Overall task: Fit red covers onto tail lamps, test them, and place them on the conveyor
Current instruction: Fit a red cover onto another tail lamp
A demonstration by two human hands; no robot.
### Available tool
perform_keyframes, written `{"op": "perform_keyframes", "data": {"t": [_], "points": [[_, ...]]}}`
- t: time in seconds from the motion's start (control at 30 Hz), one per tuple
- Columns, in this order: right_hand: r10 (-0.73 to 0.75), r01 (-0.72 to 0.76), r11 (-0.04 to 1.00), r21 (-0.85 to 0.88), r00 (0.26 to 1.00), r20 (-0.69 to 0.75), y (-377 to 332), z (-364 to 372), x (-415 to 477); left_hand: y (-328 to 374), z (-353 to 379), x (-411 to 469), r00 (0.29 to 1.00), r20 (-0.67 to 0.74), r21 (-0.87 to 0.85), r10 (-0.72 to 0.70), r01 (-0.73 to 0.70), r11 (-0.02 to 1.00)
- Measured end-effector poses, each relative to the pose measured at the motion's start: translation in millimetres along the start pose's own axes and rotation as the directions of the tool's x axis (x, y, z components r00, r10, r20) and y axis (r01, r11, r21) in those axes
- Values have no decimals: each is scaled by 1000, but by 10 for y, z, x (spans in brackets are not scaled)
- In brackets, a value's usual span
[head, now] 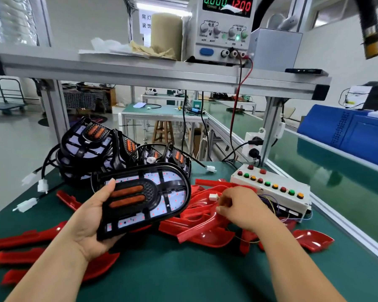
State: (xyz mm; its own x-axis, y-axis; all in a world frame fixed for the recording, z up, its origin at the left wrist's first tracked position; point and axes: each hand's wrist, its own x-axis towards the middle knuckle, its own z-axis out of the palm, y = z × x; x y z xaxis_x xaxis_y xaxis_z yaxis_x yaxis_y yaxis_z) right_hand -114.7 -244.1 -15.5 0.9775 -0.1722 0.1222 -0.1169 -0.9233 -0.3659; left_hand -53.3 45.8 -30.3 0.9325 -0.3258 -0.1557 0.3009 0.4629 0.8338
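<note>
Red plastic covers [196, 227] lie strewn over the green bench mat [162, 275]. Left hand [90, 216] grips a black oval tail lamp [148, 199], uncovered, tilted above them; right hand [238, 208] pinches a small white plug [212, 197]. Beyond sit a white button box [271, 190], stacked black lamps [87, 144], and a grey shelf-top power supply [223, 29] reading 12.00.

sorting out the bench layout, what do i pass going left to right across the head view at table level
loose white connectors → left hand → tail lamp it holds → white plug → right hand pinching it → button box → green conveyor
</note>
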Motion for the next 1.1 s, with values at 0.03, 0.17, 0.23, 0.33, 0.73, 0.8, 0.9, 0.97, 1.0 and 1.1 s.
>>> {"op": "perform_keyframes", "data": {"t": [0.03, 0.17, 0.23, 0.33, 0.73, 0.8, 0.9, 0.97, 1.0, 1.1], "points": [[24, -24, 999, -34, 1000, 4, -21, 15, -5, -5, 1, 1, 1000, 0, 0, 1, -1, 1000], [141, -136, 989, -62, 986, 85, -108, 112, -34, -27, 18, 3, 1000, 9, -23, 11, -10, 1000], [159, -152, 985, -84, 983, 88, -147, 132, -38, -39, 30, 6, 999, 13, -43, 30, -29, 999], [195, -192, 979, -74, 980, 42, -184, 141, -41, -72, 67, 3, 998, 25, -75, 54, -52, 996], [338, -325, 939, 115, 935, -110, -199, 124, -4, -245, 232, -26, 999, 19, -131, 47, -44, 990], [340, -312, 925, 216, 934, -107, -170, 120, 21, -259, 261, -30, 999, 13, -151, 53, -50, 987], [410, -318, 781, 538, 910, -58, -140, 109, 50, -287, 303, -33, 997, 10, -182, 74, -71, 981], [439, -289, 555, 780, 898, 20, -115, 41, 43, -309, 320, -31, 996, 8, -206, 90, -86, 975], [427, -249, 429, 868, 903, 47, -112, -10, 33, -322, 327, -30, 996, 9, -208, 92, -88, 974], [351, -45, -10, 999, 935, 46, -154, -121, 7, -363, 344, -38, 998, -3, -207, 62, -61, 976]]}}
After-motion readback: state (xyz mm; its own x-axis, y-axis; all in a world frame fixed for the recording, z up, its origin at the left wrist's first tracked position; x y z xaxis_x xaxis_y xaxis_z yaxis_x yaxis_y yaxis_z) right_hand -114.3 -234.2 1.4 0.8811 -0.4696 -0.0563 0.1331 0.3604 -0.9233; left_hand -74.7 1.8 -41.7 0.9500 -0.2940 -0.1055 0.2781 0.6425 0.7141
